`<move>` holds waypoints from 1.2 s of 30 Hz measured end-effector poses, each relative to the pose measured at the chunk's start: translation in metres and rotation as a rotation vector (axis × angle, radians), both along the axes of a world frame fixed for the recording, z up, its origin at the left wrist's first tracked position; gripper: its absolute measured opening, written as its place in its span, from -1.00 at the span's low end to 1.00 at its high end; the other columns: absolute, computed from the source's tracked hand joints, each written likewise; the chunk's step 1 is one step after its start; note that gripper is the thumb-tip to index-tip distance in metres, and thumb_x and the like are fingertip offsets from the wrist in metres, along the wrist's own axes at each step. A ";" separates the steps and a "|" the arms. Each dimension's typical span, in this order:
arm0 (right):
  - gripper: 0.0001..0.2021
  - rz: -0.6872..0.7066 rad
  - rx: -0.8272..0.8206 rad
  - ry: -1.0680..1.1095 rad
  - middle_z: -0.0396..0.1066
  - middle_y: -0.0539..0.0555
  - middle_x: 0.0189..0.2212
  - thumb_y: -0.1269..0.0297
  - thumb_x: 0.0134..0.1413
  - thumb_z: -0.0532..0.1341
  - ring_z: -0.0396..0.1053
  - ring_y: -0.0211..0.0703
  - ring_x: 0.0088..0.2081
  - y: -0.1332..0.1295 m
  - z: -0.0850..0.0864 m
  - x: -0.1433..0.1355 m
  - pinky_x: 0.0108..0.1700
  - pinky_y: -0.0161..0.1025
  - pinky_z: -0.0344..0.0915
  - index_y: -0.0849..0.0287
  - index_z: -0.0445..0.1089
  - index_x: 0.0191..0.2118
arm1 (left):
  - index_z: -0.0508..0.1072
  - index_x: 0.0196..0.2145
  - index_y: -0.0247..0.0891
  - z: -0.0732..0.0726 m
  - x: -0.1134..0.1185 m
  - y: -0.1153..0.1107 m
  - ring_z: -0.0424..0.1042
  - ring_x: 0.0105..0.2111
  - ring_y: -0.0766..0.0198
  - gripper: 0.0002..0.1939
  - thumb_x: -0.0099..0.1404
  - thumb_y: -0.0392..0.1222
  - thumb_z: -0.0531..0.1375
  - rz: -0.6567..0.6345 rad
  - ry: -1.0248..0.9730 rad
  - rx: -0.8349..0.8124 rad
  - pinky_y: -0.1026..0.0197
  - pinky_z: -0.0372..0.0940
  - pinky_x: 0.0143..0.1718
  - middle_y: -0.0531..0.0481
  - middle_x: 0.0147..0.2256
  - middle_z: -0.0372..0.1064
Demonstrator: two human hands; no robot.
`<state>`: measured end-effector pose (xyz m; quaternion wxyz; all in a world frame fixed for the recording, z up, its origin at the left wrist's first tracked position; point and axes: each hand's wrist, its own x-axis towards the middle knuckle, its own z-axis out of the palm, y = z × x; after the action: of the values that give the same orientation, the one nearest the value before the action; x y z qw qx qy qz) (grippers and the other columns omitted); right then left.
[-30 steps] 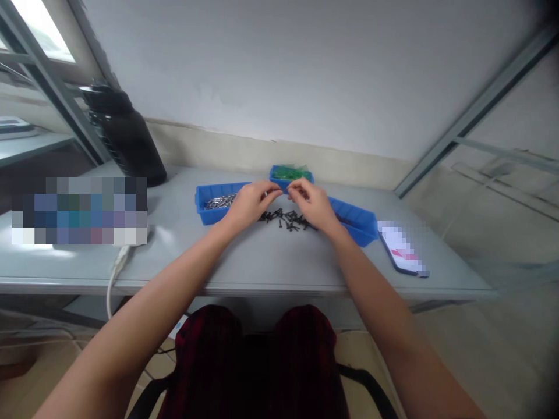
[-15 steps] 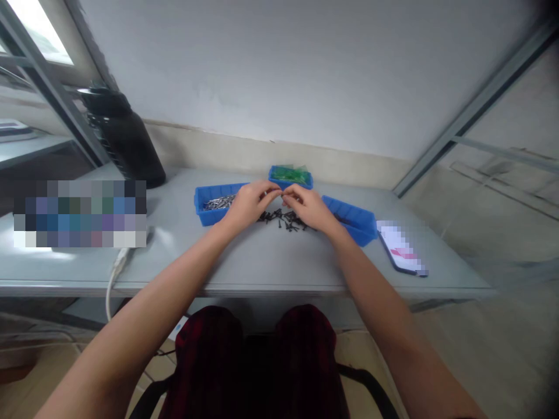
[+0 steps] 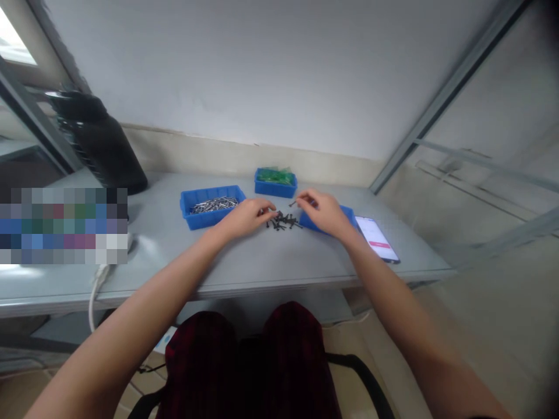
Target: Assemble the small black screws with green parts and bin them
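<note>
Hands [image 3: 321, 210] now apart: R [image 3: 321, 210] w/ screw [image 3: 292, 203], L [image 3: 247, 217] grip unclear; bin [image 3: 210, 219] w/ silver pcs [image 3: 215, 205]

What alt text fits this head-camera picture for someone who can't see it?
A person's right hand pinches a small screw-like piece, the left hand at a pile of dark screws on a grey table. One blue bin holds silver pieces, a second green pieces; a third is partly hidden.

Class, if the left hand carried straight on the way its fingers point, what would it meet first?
The left hand would probably meet the dark screws first; they lie just ahead of it, though depth is unclear.
</note>
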<state>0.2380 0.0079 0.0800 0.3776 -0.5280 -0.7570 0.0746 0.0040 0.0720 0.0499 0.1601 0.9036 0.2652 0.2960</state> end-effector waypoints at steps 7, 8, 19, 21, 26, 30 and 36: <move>-0.82 -0.251 -0.023 -0.102 0.55 0.10 -0.37 0.18 0.16 0.17 0.45 -0.06 -0.34 0.001 -0.008 0.078 -0.24 -0.12 0.32 0.13 0.47 -0.31 | 0.57 -0.17 -0.24 -0.009 -0.002 0.003 0.47 -0.32 0.16 -0.72 0.34 -0.10 0.10 0.043 0.265 0.057 0.20 0.32 -0.28 -0.14 -0.22 0.51; -0.82 -0.254 -0.061 -0.162 0.55 0.12 -0.35 0.20 0.16 0.16 0.45 -0.05 -0.32 0.002 -0.011 0.081 -0.21 -0.11 0.32 0.13 0.47 -0.31 | 0.57 -0.15 -0.25 -0.008 -0.002 0.001 0.48 -0.30 0.15 -0.70 0.33 -0.10 0.10 0.060 0.318 0.042 0.20 0.33 -0.28 -0.16 -0.19 0.50; -0.75 -0.049 0.261 -0.194 0.50 0.18 -0.16 0.31 0.24 0.06 0.44 0.02 -0.11 0.040 -0.002 -0.024 -0.02 -0.03 0.36 0.12 0.42 -0.06 | 0.55 -0.18 -0.27 -0.003 0.002 -0.012 0.50 -0.23 0.10 -0.75 0.32 -0.28 0.07 0.101 0.433 0.030 0.16 0.35 -0.21 -0.17 -0.20 0.53; -0.75 0.057 0.322 -0.226 0.49 0.20 -0.12 0.34 0.26 0.04 0.41 0.04 -0.05 0.049 -0.002 -0.048 0.05 0.00 0.32 0.13 0.42 -0.07 | 0.54 -0.22 -0.29 -0.003 0.001 -0.012 0.51 -0.24 0.11 -0.75 0.31 -0.33 0.06 0.084 0.423 0.040 0.15 0.35 -0.19 -0.17 -0.22 0.53; -0.75 0.183 0.347 -0.155 0.50 0.17 -0.16 0.34 0.29 0.03 0.41 0.00 -0.06 0.049 -0.018 -0.074 0.03 -0.04 0.32 0.12 0.42 -0.06 | 0.53 -0.20 -0.36 -0.011 0.003 -0.007 0.51 -0.21 0.09 -0.74 0.33 -0.37 0.04 0.064 0.401 0.026 0.11 0.37 -0.16 -0.22 -0.18 0.53; -0.79 0.203 0.302 -0.076 0.49 0.10 -0.25 0.32 0.28 0.07 0.43 -0.09 -0.21 0.039 -0.027 -0.068 -0.11 -0.14 0.35 0.11 0.43 -0.09 | 0.50 -0.11 -0.41 -0.019 0.006 -0.002 0.51 -0.18 0.09 -0.72 0.37 -0.35 0.02 0.022 0.335 0.039 0.10 0.37 -0.14 -0.29 -0.09 0.49; -0.80 0.168 0.272 -0.021 0.52 0.09 -0.26 0.35 0.23 0.11 0.44 -0.13 -0.27 0.039 -0.021 -0.062 -0.18 -0.19 0.35 0.13 0.45 -0.12 | 0.50 -0.33 -0.35 -0.014 0.004 -0.004 0.49 -0.26 0.13 -0.73 0.35 -0.37 0.01 0.018 0.335 0.015 0.12 0.35 -0.21 -0.22 -0.21 0.50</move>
<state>0.1762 0.0473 0.0592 0.4303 -0.4078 -0.8053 -0.0028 0.0083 0.0680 0.0360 0.1041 0.9390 0.2941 0.1446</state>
